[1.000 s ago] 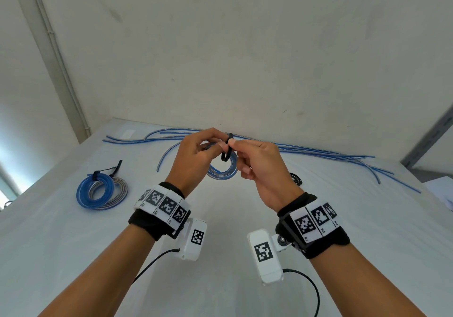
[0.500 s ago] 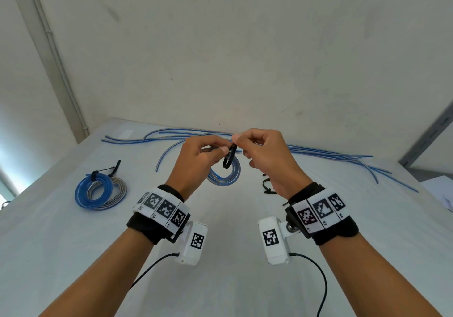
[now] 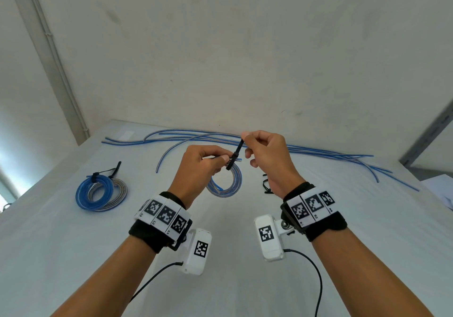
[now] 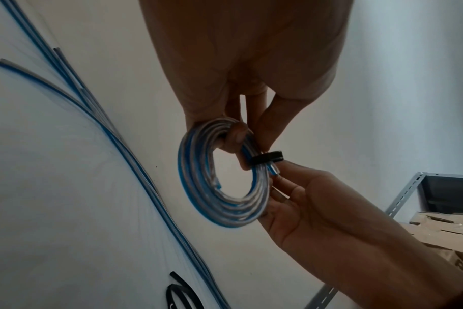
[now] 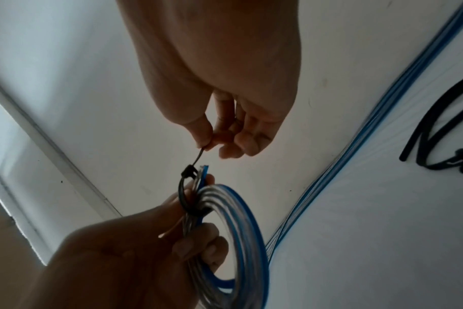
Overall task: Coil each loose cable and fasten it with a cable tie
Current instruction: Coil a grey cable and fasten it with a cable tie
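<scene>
**Pinching the tie tail, gripping the coil**

Pinched between thumb and first finger of the right hand (image 3: 267,159): the thin tail of a black cable tie (image 3: 234,154). Other fingers of that hand curled in, touching nothing. Held up above the white table (image 3: 343,218), close in front of the person.

Wrapped round one side of a small blue and clear cable coil (image 3: 226,181), with the tie's little head right beside the cut cable ends. Still a loose loop, seen from the right wrist, with a finger inside it.

Gripped by the left hand (image 3: 198,167), with fingers curled round the coil's strands just beside the tie. Hanging down under that hand, off the table.

Around:
- Two finished coils (image 3: 100,191) lying well off to the left, one blue and one grey, touching each other, each with a black tie on it.
- Long loose blue cables (image 3: 331,154) lying along the far edge of the table, by the wall.
- One more curved loose cable (image 3: 171,152) nearer, partly hidden behind the left hand.
- Spare black ties (image 3: 266,185) on the table, mostly hidden behind the right wrist.
- Metal shelf (image 4: 410,194) with brown boxes (image 4: 441,227) off to the right, seen from the left wrist.
- Grey pipe (image 3: 56,54) running up the wall corner on the left.

Nothing between the two hands but the tie and the coil.
</scene>
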